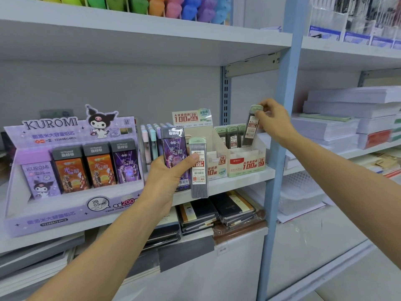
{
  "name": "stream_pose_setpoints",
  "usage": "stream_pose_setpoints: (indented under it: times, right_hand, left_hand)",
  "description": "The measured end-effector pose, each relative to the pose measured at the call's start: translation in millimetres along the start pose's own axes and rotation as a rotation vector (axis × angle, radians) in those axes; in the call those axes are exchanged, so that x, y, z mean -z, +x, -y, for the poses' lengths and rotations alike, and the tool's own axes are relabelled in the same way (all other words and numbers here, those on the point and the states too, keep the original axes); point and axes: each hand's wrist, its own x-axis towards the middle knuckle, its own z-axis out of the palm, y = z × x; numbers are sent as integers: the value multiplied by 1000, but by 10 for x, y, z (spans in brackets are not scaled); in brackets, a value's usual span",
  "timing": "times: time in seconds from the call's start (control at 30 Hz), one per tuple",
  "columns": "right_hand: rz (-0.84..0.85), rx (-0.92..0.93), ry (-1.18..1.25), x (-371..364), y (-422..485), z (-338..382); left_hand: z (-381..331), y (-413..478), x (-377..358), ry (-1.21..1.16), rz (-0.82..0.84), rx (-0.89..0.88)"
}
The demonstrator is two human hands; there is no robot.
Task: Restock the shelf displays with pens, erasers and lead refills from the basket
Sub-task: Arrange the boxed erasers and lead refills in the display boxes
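The display point(71, 170) sits left of the left hand point(167, 179), which holds case point(174, 153) and tube point(198, 170); the box point(247, 164) sits right, under the right hand's point(275, 120) refill point(251, 127).

I see the left hand point(167, 177) near the middle, holding two things together: a purple lead box point(174, 148) and a thin lead tube point(198, 170) with a green top. The thumb presses on the tube. Farther right, the right hand point(273, 120) pinches the green top of a second lead tube point(251, 127). It leans a bit, its low end inside the right part of the white display box point(245, 165), beside more green-top tubes point(232, 135). A big purple Kuromi display point(65, 205) stands at the left.
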Motion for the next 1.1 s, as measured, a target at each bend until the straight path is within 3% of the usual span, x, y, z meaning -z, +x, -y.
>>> stream_pose_setpoints:
  times: [0.27,0.37,0.47,0.53,0.6,0.67,0.73,0.83,1.0,1.1]
  right_hand:
    - [259,-92,-249,-91,-96,-108]
    - [193,-74,-229,-115,-148,-17]
    - [60,58,-111,-141,-258,252]
    - [196,77,131,-182,-378,510]
    - [472,81,306,-219,-523,738]
    - [729,110,301,-274,-656,873]
    - [853,130,260,-328,-736,912]
    - [760,117,272,-273,-695,890]
    - [257,95,341,14,-369,753]
    - [94,112,238,93,-214,617]
  left_hand:
    - [7,-20,-6,-4,-4,13]
    - [5,-16,3,-6,-6,12]
    - [-5,-28,2,-9,-2,10]
    - [-8,-33,-1,-6,3,8]
    - [-12,-41,-7,-1,3,1]
    - [-20,-62,-16,5,6,-14]
    - [-27,-87,-16,19,17,-30]
    - [-52,-108,18,39,-2,-21]
    - [-126,-136,69,-1,25,-46]
    - [-131,-167,66,3,69,-64]
